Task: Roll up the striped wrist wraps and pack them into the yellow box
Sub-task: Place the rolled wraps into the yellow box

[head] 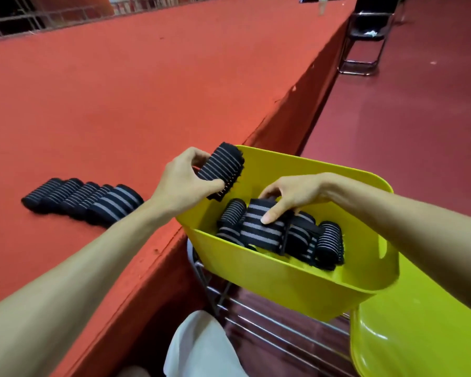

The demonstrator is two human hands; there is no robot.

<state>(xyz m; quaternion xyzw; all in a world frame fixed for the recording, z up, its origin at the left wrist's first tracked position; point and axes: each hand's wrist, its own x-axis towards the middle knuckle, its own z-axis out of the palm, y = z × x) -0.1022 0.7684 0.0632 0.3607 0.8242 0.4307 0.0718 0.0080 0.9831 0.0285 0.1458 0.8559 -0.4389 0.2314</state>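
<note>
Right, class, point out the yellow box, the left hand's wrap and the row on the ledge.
yellow box [283,281]: head view, near wall.
held wrap [222,168]: head view, striped side.
row of wraps [82,197]: head view, middle roll.

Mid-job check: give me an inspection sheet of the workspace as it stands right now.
Surface: red platform, carrying rolls.
Job's things: row of rolled wraps on the platform; yellow box above a metal rack, several wraps inside.
Clutter: nothing seen.
Hands: left hand grips a rolled wrap over the box rim; right hand grips a wide-striped wrap inside the box.
Cables: nothing seen.
Surroundings: yellow-green seat beside the box; black folding chair farther off.
</note>
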